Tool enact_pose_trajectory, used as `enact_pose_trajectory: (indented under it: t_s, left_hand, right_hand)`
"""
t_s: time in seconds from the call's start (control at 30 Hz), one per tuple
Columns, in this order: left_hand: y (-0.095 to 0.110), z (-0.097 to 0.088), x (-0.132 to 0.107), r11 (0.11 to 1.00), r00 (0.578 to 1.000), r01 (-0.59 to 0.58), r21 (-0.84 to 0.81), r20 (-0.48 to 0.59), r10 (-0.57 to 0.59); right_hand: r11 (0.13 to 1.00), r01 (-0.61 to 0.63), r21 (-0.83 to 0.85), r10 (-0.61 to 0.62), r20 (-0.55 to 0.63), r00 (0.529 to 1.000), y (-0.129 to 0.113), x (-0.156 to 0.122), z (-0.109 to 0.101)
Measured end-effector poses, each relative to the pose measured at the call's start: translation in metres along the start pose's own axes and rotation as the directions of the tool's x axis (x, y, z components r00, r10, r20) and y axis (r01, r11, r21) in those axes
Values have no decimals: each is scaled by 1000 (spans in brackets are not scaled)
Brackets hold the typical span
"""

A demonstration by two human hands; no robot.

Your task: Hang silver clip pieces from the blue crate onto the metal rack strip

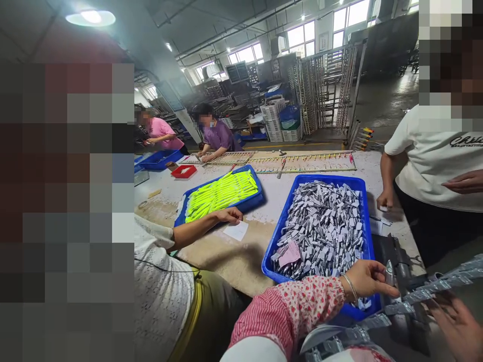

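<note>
Head view, table: long, pale and scuffed, browner toward the near side.
Blue bin: on the table, heaped with small silver pieces; 1 pink slip lies on the heap, near left.
Blue tray: left of the bin, full of neon-yellow pieces.
Far side: ladder-like frames lying flat, and 1 red box.
Background: racks, white crates, windows, 1 bright lamp.
Workers: 1 in a white top at left, a hand on white paper; 1 in a white T-shirt at right; 2 more at the far end, in purple and pink.
Strip: a slanting row of silver pieces, running from lower middle to the right border.
Left hand: over the bin's near right corner, fingers curled, thumb out, 1 silver piece at the fingertips; whether pinched, I cannot tell.
Right hand: blurred, just below the strip; I cannot tell whether it grasps it.
Edges: the table's right edge slants past the T-shirt; a dark fixture crowds the space beside the bin.
Open room: a bare lane between tray and bin, widening to brown tabletop before the paper; floor beyond the racks.
</note>
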State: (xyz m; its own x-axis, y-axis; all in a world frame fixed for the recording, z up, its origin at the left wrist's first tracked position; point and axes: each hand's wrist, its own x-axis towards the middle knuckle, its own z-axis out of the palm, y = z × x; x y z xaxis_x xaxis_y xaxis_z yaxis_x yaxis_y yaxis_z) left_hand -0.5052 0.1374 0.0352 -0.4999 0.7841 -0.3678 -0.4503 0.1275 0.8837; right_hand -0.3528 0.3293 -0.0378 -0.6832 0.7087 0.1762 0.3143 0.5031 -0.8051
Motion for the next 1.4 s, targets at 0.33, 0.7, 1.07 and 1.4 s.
enact_pose_trajectory:
  t_s: [0.33, 0.7, 1.07, 1.4]
  left_hand:
    - [47, 0, -20, 993, 995, -92, 80, 45, 89]
    - [114, 9, 19, 907, 934, -356, 225, 60, 352]
    - [117, 30, 65, 847, 897, -440, 298, 110, 428]
    - [110, 46, 77, 874, 909, -416, 251, 140, 392]
  right_hand:
    - [953, 118, 280, -104, -62, 993, -67, -11, 8]
    - [947, 54, 317, 62, -344, 937, -74, -4, -9]
    - [943, -3, 332, 121, -336, 934, -77, 34, -21]
    - [976, 47, 212, 29, -339, 940, -72, 44, -3]
